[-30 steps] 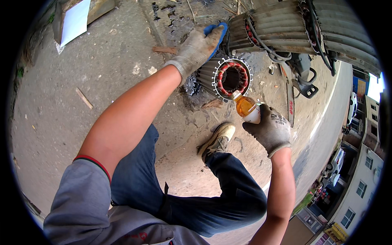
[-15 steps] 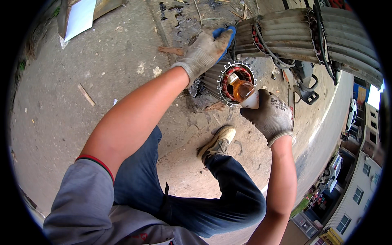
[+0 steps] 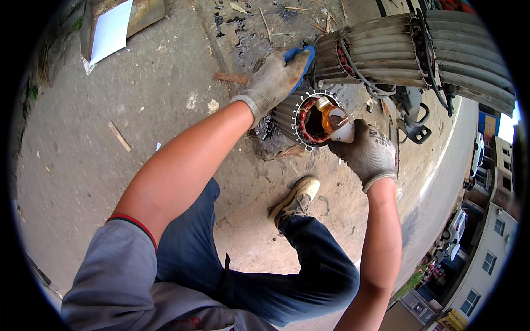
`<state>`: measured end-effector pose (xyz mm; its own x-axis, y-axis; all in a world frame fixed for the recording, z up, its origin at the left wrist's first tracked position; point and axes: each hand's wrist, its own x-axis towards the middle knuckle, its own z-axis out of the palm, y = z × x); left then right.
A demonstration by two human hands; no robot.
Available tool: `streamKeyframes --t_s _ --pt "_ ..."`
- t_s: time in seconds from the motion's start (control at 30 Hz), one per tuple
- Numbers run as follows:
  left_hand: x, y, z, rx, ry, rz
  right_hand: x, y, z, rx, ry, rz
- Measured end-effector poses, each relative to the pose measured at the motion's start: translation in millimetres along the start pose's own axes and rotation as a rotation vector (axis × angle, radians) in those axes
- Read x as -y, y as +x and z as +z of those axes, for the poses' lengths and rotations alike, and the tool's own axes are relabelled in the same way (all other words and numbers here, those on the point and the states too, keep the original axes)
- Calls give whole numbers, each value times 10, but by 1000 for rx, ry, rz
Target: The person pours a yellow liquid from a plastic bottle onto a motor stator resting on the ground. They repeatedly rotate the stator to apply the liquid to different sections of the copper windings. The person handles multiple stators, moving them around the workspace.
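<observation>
My right hand (image 3: 367, 149), in a grey knit glove, is wrapped round the lower end of a clear plastic bottle (image 3: 334, 117) holding amber liquid. Tilted, the bottle points its pale neck up and left over the rim of a finned motor stator (image 3: 284, 117). Red windings (image 3: 303, 117) line the stator's round opening, and small pale tabs ring its edge. Gloved in grey with a blue palm, my left hand (image 3: 280, 71) has its fingers curled against the end of a large ribbed motor housing (image 3: 375, 55). Its fingertips are partly hidden.
Grey cables (image 3: 381, 91) hang along the large housing, with a metal bracket (image 3: 417, 124) beneath. Wood scraps (image 3: 120, 136) and dark stains mark the concrete. My shoe (image 3: 298, 196) stands near the stator. A tray with a white sheet (image 3: 110, 33) lies far left; a road runs right.
The bottle has shifted right across the stator's opening, toward its right rim, still in my right hand. My left hand keeps its place against the large housing. The view has tilted slightly.
</observation>
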<state>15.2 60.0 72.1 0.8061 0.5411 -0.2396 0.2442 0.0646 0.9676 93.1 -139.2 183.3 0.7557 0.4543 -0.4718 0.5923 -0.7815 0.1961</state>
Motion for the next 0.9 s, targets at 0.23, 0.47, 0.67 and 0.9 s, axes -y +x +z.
streamKeyframes --t_s 0.23,0.47,0.67,0.9 --pt "-5 -6 26 -14 -21 13 -145 44 100 -40 96 57" --pt "3 -50 38 -69 -67 36 -209 10 104 45 328 95" --pt "128 37 26 18 -157 10 -499 -10 511 -1 632 87" --pt "51 -22 46 -89 -96 37 -836 7 901 -55 1174 33"
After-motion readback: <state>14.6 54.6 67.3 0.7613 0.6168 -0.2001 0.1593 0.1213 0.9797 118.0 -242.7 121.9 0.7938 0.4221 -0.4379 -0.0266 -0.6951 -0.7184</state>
